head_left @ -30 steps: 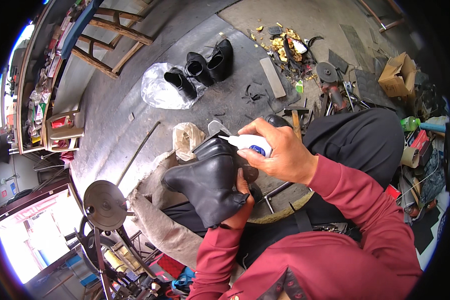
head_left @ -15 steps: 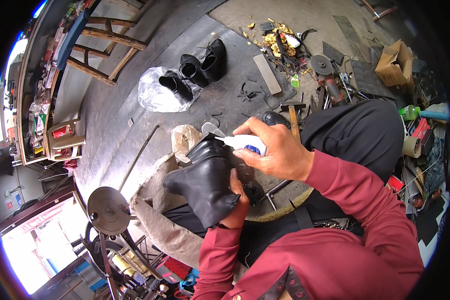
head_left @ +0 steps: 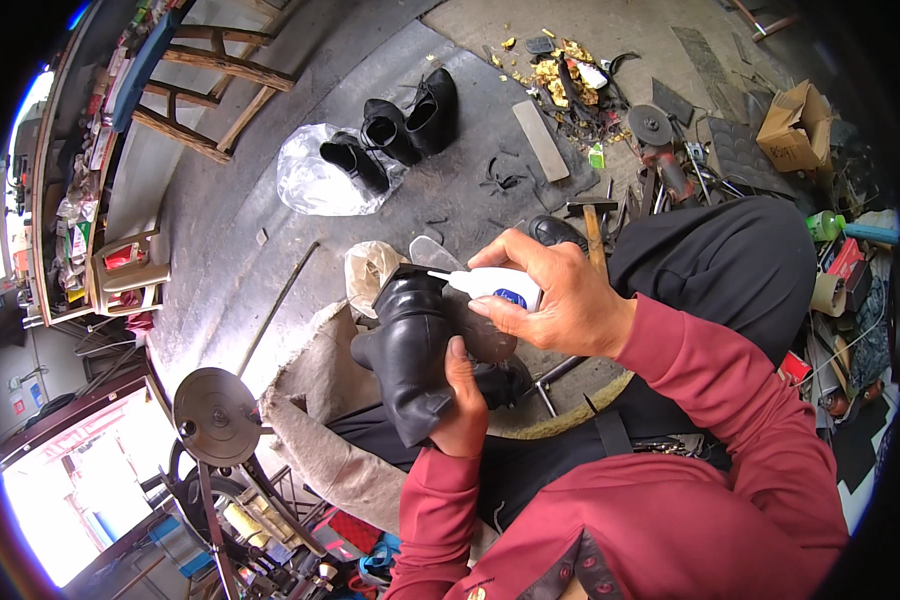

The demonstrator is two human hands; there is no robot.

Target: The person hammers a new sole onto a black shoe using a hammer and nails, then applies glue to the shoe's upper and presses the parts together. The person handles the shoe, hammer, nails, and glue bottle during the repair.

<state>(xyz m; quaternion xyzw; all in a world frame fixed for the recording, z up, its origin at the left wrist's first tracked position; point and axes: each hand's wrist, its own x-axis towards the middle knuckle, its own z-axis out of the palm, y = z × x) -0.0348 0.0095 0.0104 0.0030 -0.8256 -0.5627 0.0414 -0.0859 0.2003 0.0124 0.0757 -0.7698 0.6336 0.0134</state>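
A black leather boot is in my left hand, whose thumb presses on its side while the other fingers are hidden behind it. The boot's sole end points away from me and its shaft toward me. My right hand grips a small white squeeze bottle with a blue mark, thumb below and fingers above. The bottle lies nearly level, its thin nozzle pointing left at the far end of the boot. Whether the tip touches the boot I cannot tell.
Several black shoes stand farther off, one on a clear plastic bag. A hammer and an angle grinder lie to the right, near a cardboard box. A machine with a round wheel stands at left.
The boot has turned in my left hand and shifted slightly right, showing a narrower side. My right hand and the bottle have moved only a little to the right.
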